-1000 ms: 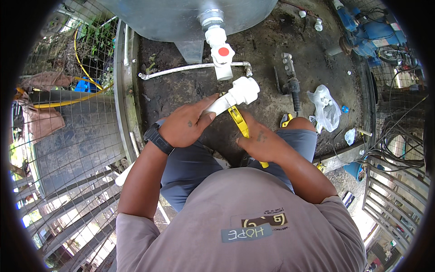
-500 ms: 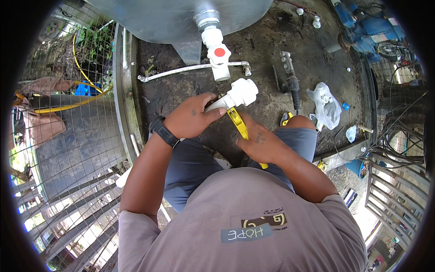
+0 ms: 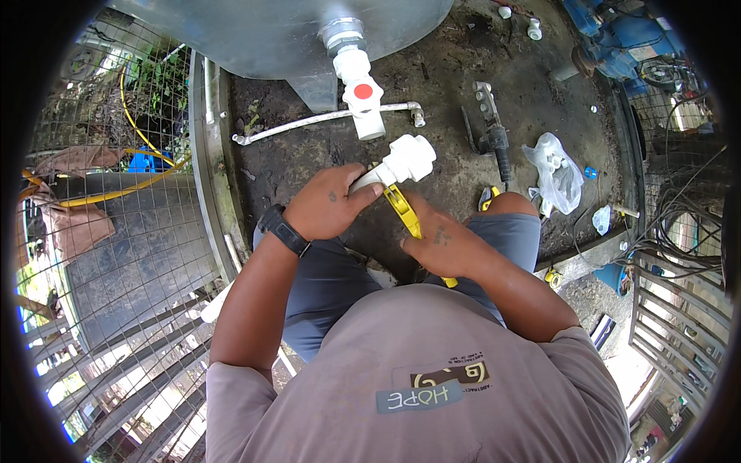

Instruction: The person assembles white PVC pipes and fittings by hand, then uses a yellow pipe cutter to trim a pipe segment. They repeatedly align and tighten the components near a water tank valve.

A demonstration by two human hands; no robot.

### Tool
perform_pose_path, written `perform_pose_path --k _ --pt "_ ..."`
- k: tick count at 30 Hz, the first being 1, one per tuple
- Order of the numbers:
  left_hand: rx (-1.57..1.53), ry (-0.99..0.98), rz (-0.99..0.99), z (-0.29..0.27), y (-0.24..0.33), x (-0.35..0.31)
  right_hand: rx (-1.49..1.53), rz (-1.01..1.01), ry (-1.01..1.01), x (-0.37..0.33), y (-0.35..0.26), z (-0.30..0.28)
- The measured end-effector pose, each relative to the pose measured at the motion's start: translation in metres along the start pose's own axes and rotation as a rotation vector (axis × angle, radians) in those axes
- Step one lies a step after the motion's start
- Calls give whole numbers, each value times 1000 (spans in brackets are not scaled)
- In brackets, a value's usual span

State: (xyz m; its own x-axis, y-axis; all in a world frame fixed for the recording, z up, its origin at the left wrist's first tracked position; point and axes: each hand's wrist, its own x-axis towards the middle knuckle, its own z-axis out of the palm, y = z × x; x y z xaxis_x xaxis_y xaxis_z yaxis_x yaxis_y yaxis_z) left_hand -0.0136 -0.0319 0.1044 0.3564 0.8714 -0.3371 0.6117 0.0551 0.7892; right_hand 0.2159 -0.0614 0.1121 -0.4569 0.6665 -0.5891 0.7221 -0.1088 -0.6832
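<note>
My left hand (image 3: 328, 202), a black watch on its wrist, grips a short white plastic pipe (image 3: 366, 180). A wide white pipe fitting (image 3: 409, 158) sits on the pipe's far end. My right hand (image 3: 444, 235) is closed round a yellow-handled pipe cutter (image 3: 401, 210), whose head is up against the pipe just below the fitting. The cutter's jaws are mostly hidden by the pipe and my fingers. Just beyond, a white valve (image 3: 369, 108) with a red disc hangs open-ended from the grey tank (image 3: 255, 31).
A white pipe with an elbow (image 3: 301, 123) lies on the dirty ground behind the valve. To the right are a pipe welding iron (image 3: 492, 140), a plastic bag of fittings (image 3: 557, 174) and a yellow tape measure (image 3: 488, 198). Wire mesh fencing (image 3: 139, 255) borders the left.
The view has shifted slightly, so the tank and valve appear a little further left. Both hands keep the same hold on pipe and cutter.
</note>
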Motion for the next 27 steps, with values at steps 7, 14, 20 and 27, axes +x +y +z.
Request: perform_pose_path --k 7,14,20,27 --pt "11 4 8 1 0 2 -3 1 -3 0 1 -1" --pt "29 16 28 3 -2 2 -13 -25 6 0 3 -1" --pt "18 5 20 3 0 3 -9 -35 9 -1 4 -1" --pt "3 9 -1 4 -3 3 -8 -25 -4 1 1 -3"
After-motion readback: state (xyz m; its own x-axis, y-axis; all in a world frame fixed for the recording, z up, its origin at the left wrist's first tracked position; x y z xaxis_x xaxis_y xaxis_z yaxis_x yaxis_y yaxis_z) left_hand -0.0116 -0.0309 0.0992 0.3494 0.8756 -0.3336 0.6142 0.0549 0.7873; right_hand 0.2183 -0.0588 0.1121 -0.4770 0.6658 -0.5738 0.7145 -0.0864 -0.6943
